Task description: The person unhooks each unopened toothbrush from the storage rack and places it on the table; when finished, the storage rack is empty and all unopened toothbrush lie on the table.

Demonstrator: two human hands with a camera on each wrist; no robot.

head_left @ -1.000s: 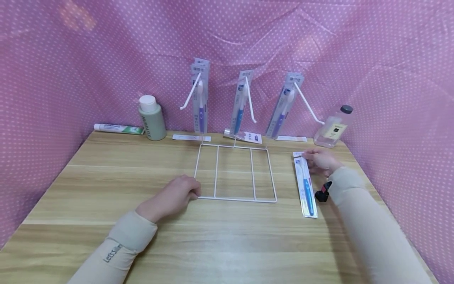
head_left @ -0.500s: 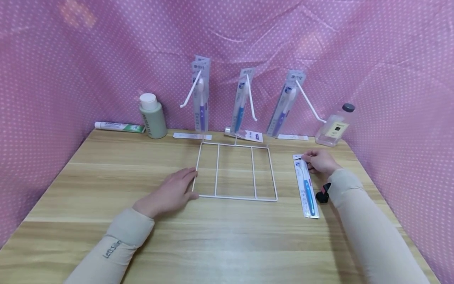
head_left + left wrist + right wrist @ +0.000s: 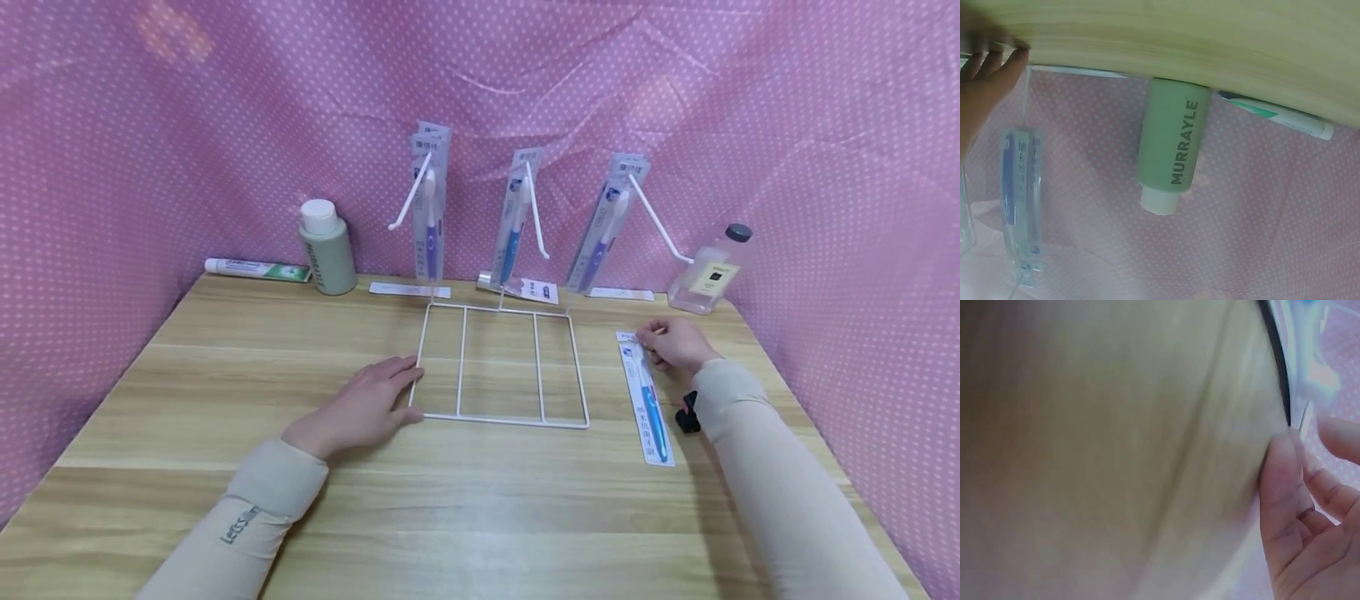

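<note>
"Where's the right hand (image 3: 678, 343)?"

"Right of centre in the head view, thumb and finger pinching the top end of a toothbrush pack (image 3: 647, 408). The pack slants down from there, blue handle lowest. I can't tell whether its top end is off the table (image 3: 480, 517)."

"And the left hand (image 3: 356, 412)?"

"Left of centre, fingers stretched out, nothing gripped. The fingertips cross the left wire of the white rack (image 3: 498, 420), with the thumb by its lower left corner."

"Anything hanging on that rack?"

"Packs on all three hooks, above the middle of the frame: purple handle on the left (image 3: 431, 242), blue in the middle (image 3: 512, 250), purple again on the right (image 3: 597, 254)."

"What stands around it?"

"At the table's back edge, a toothpaste tube (image 3: 255, 268) lies towards the left, just beside a green bottle (image 3: 330, 257). A clear bottle (image 3: 707, 271) with a black cap is over on the right, above the right hand. Pink dotted cloth (image 3: 480, 50) fills the top."
</note>
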